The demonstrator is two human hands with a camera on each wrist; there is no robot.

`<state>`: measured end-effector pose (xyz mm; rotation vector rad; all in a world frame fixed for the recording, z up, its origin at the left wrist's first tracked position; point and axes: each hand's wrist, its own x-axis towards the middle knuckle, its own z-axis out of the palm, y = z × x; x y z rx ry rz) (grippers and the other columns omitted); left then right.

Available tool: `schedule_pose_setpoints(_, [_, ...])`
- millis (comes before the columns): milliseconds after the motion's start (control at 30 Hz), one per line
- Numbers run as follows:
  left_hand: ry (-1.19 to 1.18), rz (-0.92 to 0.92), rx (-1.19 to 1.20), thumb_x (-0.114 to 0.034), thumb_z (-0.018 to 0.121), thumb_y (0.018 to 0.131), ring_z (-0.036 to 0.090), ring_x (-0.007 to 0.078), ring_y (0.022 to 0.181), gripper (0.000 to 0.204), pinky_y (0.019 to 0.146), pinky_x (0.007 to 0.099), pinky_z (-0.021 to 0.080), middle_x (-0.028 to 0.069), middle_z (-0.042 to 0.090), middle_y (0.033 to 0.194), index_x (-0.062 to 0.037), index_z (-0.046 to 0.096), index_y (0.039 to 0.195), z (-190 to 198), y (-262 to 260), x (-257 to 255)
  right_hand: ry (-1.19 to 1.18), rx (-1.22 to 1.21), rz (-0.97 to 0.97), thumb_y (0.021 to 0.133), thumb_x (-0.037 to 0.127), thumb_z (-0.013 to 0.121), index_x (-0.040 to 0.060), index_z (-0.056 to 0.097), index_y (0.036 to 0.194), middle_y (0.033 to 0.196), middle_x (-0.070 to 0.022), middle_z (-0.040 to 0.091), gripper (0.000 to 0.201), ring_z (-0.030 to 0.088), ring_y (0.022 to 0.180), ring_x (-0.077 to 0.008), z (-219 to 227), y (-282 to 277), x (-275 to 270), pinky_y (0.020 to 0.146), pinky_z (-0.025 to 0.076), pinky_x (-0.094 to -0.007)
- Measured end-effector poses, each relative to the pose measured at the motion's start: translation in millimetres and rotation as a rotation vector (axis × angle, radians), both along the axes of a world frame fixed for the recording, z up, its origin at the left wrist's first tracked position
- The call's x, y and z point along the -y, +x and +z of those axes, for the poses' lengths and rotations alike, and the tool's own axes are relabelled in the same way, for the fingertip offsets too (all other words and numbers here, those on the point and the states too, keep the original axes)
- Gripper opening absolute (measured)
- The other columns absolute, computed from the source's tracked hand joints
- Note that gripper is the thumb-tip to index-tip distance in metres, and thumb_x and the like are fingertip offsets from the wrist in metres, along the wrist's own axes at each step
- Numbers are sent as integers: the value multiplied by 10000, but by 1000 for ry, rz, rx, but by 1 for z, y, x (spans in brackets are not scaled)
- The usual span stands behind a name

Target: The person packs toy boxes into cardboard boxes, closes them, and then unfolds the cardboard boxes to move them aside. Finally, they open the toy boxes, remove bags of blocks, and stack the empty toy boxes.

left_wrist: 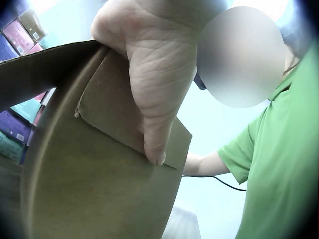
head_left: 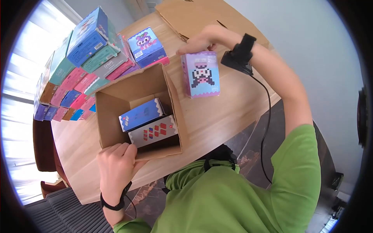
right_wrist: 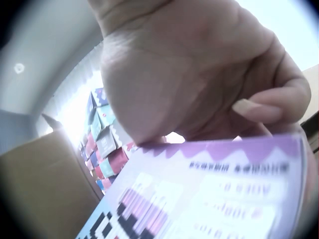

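Observation:
An open brown carton [head_left: 179,112] stands on the table with a blue box [head_left: 142,114] and a white box [head_left: 153,131] lying inside. The left hand [head_left: 116,163] grips the carton's near left rim; in the left wrist view the thumb of that hand [left_wrist: 154,74] lies along the carton's outer wall [left_wrist: 109,184]. Right of the carton, the right hand [head_left: 200,42] holds a purple and light-blue box [head_left: 202,75] by its far end. The right wrist view shows the hand [right_wrist: 199,74] over the purple edge of this box [right_wrist: 199,199], its fingers curled.
Many colourful boxes [head_left: 70,79] are stacked at the left, beside the carton. A blue box with a purple figure [head_left: 145,42] stands behind the carton. Flat cardboard [head_left: 206,15] lies at the table's far side. A black cable [head_left: 268,116] hangs from the right wrist.

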<state>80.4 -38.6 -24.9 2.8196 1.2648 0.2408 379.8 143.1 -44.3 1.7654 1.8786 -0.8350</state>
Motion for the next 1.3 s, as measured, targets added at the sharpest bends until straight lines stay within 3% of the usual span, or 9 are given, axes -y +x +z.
schedule_pose_setpoints(233, [-1,-17,17,-230,756,544,483,276,486,363,450,352,364,78,463,526,-48,442,565,1,-1,-1,163,-70,207,800,664,366,46,412,1287,1258,-170,474,789,470,1141,-315,-8,9,-3,908,414,-399])
schedule_pose_setpoints(400, [8,-30,34,-228,749,550,481,268,481,359,442,347,358,76,450,520,-52,437,564,-2,-1,-2,293,-584,829,527,297,819,121,240,1382,1336,-189,363,1047,425,1160,-381,-27,33,40,956,356,-387])
schedule_pose_setpoints(500, [11,-34,30,-225,744,554,478,264,480,358,440,346,356,73,441,520,-53,430,566,-2,-2,-1,361,-206,787,379,200,860,177,212,1385,1276,-198,390,1197,457,1107,-378,-32,26,64,918,388,-397])
schedule_pose_setpoints(633, [25,-38,-3,-250,723,507,490,229,507,356,454,332,377,48,427,537,-73,426,590,0,-3,-2,115,28,383,429,151,846,192,225,1366,1225,-162,400,1124,487,1042,-357,-12,22,90,811,451,-391])
schedule_pose_setpoints(733, [35,-47,-19,-265,717,475,497,208,520,364,461,323,387,34,421,544,-85,427,601,-1,-4,-2,428,255,516,471,112,825,172,220,1366,1215,-146,396,1082,468,1062,-349,-10,22,114,808,461,-377])
schedule_pose_setpoints(867, [40,-53,-11,-261,723,456,500,201,520,371,462,318,390,30,424,546,-86,432,605,-1,-6,-2,497,-204,680,521,109,802,136,214,1380,1251,-122,384,1041,408,1130,-312,-42,38,108,851,435,-379])
schedule_pose_setpoints(1067, [49,-59,-28,-238,729,439,508,188,519,362,460,308,398,22,436,549,-89,446,608,0,-2,-1,714,-396,221,665,283,707,118,213,1383,1137,-180,516,887,488,1036,-308,-21,50,72,853,425,-388])
schedule_pose_setpoints(1200, [57,-61,-3,-247,735,469,500,210,509,361,457,320,389,37,434,539,-80,443,603,-1,-2,-1,552,-584,-98,753,456,597,82,255,1358,1027,-193,584,790,619,799,-257,35,8,28,636,516,-337])
schedule_pose_setpoints(1300, [58,-36,52,-262,745,507,476,253,490,384,449,345,368,68,428,522,-62,424,579,-3,-2,1,639,-391,-72,763,532,540,58,307,1328,946,-198,602,773,635,692,-245,36,-25,-12,538,530,-318])
